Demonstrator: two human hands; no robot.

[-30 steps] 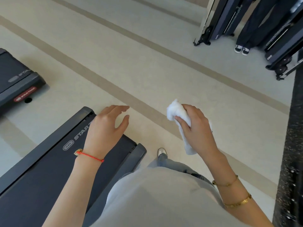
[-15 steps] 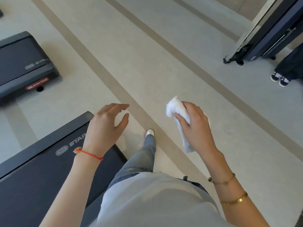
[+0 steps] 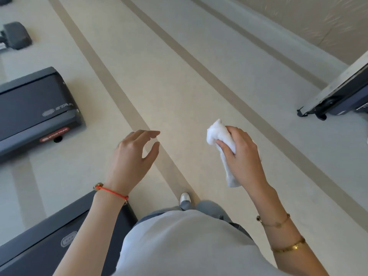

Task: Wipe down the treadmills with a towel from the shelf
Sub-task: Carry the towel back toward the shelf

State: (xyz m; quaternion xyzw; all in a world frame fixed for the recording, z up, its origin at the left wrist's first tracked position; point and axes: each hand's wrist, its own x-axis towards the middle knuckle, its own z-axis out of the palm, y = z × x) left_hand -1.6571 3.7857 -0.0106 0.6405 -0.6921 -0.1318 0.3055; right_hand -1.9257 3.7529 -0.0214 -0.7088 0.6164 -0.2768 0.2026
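Far treadmill at left: red rear label reads "STAR TRAC", white "STAR" partly legible on deck. Near treadmill at lower left: oval logo only, lettering hidden by forearm. Right hand curled round white towel, thumb pinching it; bunched end sticks up above fingers, tail hangs below palm. Left hand holds nothing, fingers relaxed and slightly bent, thumb apart, above floor just past near treadmill's end. Red cord bracelet on left wrist.
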